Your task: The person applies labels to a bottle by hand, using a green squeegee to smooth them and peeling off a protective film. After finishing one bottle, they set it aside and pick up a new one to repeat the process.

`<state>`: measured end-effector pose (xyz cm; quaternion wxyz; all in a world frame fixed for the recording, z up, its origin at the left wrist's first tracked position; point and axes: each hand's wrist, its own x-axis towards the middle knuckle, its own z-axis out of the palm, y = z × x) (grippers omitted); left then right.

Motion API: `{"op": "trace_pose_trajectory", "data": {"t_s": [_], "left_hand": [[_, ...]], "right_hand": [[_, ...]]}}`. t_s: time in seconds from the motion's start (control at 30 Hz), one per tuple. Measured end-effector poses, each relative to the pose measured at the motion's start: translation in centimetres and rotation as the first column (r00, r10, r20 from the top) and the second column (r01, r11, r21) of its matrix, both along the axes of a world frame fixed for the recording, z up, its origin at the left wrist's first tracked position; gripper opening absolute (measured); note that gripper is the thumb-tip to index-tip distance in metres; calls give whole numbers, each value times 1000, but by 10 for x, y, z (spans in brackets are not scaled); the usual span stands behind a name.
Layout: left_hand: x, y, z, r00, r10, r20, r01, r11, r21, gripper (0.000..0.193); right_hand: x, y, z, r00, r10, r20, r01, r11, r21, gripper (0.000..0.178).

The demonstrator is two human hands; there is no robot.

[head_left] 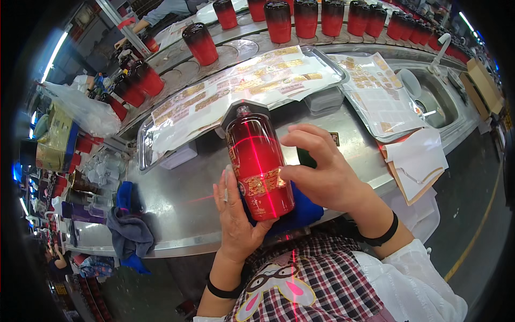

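A red bottle (258,167) is lying tilted over a blue cloth (304,210) at the near edge of a steel bench (188,193), its long axis running from the base by the person's chest up to the neck, which is pointing away toward a tray (146,140) of gold label sheets. A red laser cross is falling across the bottle's side and its gold label. The left hand (234,214) is cupping the bottle's lower left side, fingers straight along the glass. The right hand (322,172) is gripping the right side, thumb pressing at the label's edge and fingers curling over the top. Both wrists are wearing black bands. Beyond the tray, a curved conveyor (241,45) is carrying a row of red-and-black bottles (306,17) past the station. A second label tray (375,96) is sitting to the right beside a sink (437,102), with folded white paper (416,161) at the bench edge. A grey rag (129,233) is hanging at the left. Overhead strip lights are glowing along the workshop's rim.
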<state>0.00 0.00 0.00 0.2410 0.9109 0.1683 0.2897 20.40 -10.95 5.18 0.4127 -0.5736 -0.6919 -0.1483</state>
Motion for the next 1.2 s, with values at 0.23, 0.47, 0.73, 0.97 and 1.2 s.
{"op": "trace_pose_trajectory", "data": {"t_s": [0.23, 0.47, 0.73, 0.97, 1.2], "left_hand": [[0, -4, 15, 999, 44, -17, -39, 980, 195, 93], [3, -8, 24, 990, 80, -117, -39, 946, 323, 91], [8, -12, 32, 989, 80, -124, -35, 944, 327, 93], [2, -4, 14, 999, 19, -44, -9, 978, 209, 90], [4, -4, 15, 997, 3, -75, 16, 967, 253, 87]], "right_hand": [[6, -8, -8, 998, -58, -20, 57, 997, -44, 13], [8, -6, -15, 998, -57, -16, 56, 998, -34, 15], [13, -12, -27, 994, -107, 3, 107, 993, -57, 32], [-20, -18, -25, 985, 59, -165, -82, 987, -137, 60], [-17, -25, -37, 984, 15, -179, -51, 979, -199, 62]]}}
